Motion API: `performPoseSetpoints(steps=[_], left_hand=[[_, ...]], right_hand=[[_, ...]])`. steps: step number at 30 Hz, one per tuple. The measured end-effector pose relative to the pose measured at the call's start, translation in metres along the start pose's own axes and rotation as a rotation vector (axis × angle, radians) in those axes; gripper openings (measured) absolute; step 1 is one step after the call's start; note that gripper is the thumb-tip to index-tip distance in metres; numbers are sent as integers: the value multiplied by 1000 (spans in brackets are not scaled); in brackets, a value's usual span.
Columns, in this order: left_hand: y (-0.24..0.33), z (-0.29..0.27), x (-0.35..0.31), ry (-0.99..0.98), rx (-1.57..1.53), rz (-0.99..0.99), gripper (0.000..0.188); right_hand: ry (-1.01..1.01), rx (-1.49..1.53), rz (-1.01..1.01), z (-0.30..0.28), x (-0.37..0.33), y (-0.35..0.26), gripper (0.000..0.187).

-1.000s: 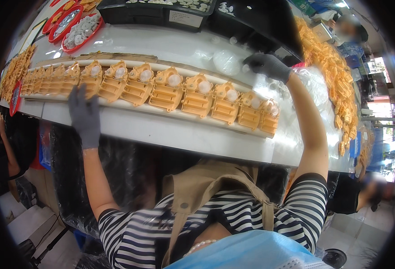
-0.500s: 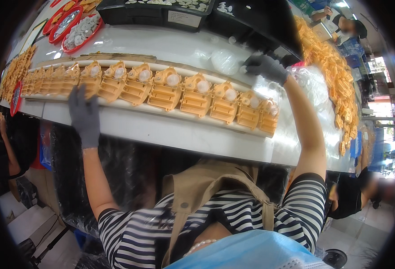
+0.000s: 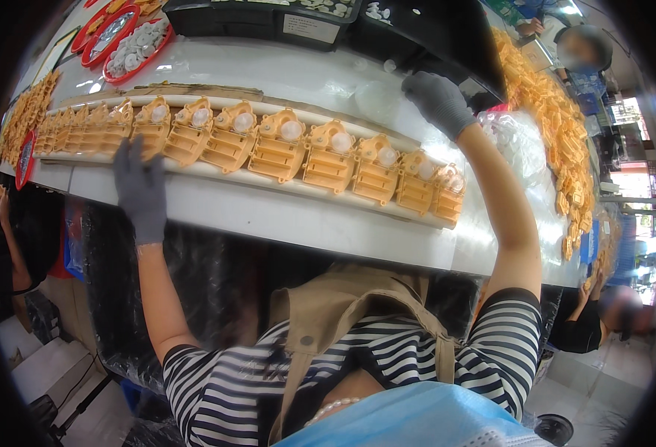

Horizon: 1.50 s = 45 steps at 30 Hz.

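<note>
A long row of orange plastic housings [image 3: 276, 145], each with a white round insert, lies on a pale strip across the white table [image 3: 298, 223]. My left hand [image 3: 140, 186], in a grey glove, rests flat with fingers spread on the near edge of the strip, touching the housings at the row's left part. My right hand [image 3: 437, 100], also gloved, reaches to the far side of the table near a clear plastic bag [image 3: 376, 100] and a black bin [image 3: 425, 33]. Whether it grips anything is hidden.
Red trays [image 3: 131, 45] of white round parts stand at the far left. A heap of orange parts [image 3: 548, 112] runs along the right side, with clear bags [image 3: 514, 138] beside it. Black bins [image 3: 268, 15] line the back. Other people are at the left, the upper right and the lower right.
My right hand has shifted slightly farther back and left toward the black bin. My left hand has stayed on the strip's edge.
</note>
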<state>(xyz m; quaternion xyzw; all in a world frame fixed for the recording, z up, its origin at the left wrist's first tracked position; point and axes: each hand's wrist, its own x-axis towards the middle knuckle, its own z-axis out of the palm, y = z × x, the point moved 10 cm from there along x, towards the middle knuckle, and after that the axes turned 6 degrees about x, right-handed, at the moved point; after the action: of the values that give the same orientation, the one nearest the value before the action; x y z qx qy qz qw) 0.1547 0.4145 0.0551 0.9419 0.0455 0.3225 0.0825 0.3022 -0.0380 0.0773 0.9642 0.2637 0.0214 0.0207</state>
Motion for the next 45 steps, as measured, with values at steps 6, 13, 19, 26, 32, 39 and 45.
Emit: performPoseSetpoints(steps=[6, 13, 19, 26, 32, 39, 45], left_hand=[[0, -3, -1, 23, 12, 12, 44], [-2, 1, -1, 8, -15, -10, 44], [-3, -2, -1, 8, -1, -23, 45], [5, -2, 1, 32, -27, 11, 44], [2, -5, 2, 50, -15, 21, 44], [-23, -9, -11, 119, -110, -59, 46], [-45, -46, 15, 365, -97, -80, 39]], right_hand=[[5, 47, 17, -6, 1, -6, 15], [98, 252, 69, -15, -5, -7, 13], [140, 290, 61, -11, -6, -12, 13], [273, 1397, 355, 5, -22, 35, 20], [120, 2467, 287, 16, -20, 5, 22], [-186, 2608, -13, -27, 13, -110, 26], [-408, 2180, 122, -25, 83, -230, 24]])
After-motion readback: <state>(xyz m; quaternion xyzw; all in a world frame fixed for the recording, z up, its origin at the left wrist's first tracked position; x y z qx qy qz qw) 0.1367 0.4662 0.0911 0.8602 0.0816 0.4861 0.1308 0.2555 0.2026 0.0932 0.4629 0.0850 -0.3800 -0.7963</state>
